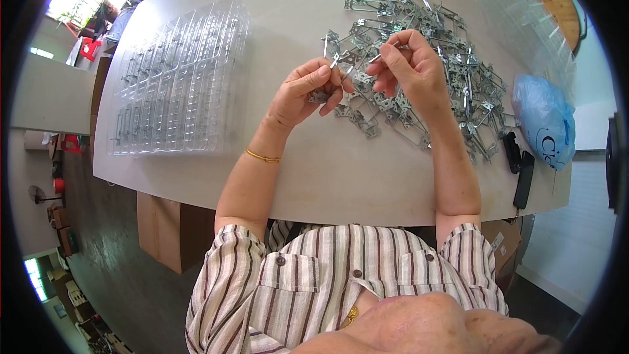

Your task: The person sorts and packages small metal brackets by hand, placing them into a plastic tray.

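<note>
My left hand (306, 90) is closed on a small metal bracket (319, 96), which shows between and below the fingers. My right hand (417, 71), raised a little to the right, pinches a thin metal rod (384, 52) between thumb and fingertips. The rod points toward the left hand, and the curled fingers hide part of it. Behind and beneath both hands spreads a loose heap of grey metal wire-and-plate brackets (468, 85) on the table.
Stacked clear plastic trays (177, 85) with metal parts stand at the left of the pale table (314, 183). At the right lie a blue plastic bag (542, 118), a black tool (522, 174) and clear plastic sheets (517, 13). A cardboard box (160, 229) sits below the left edge.
</note>
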Motion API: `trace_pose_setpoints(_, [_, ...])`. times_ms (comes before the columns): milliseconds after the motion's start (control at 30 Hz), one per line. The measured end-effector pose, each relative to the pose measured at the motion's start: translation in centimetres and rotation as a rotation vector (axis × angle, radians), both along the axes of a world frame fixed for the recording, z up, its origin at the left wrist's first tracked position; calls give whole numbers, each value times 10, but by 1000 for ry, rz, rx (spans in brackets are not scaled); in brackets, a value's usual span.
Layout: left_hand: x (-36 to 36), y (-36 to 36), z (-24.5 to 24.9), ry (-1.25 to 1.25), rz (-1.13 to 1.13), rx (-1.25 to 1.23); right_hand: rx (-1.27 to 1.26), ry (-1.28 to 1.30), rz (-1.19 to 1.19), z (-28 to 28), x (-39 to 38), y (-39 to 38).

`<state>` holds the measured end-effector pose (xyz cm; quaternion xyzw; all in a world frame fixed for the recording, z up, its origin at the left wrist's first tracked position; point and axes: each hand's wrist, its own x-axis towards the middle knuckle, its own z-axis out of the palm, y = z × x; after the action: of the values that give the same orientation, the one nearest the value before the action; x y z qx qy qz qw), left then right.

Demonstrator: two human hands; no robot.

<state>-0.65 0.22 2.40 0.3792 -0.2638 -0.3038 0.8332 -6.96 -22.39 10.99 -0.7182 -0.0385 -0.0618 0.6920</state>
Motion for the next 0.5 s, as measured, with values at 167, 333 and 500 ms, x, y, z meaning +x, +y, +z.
trace_pose_setpoints(167, [-1,0,3,61,-9,-33,32,-127,73,-9,-2,10])
trace_pose_setpoints(333, [-1,-1,3,50,-33,-48,-41,-209,56,-19,-1,17])
trace_pose_setpoints(500, [-2,0,4,48,2,-22,-266,-401,-48,-25,-1,22])
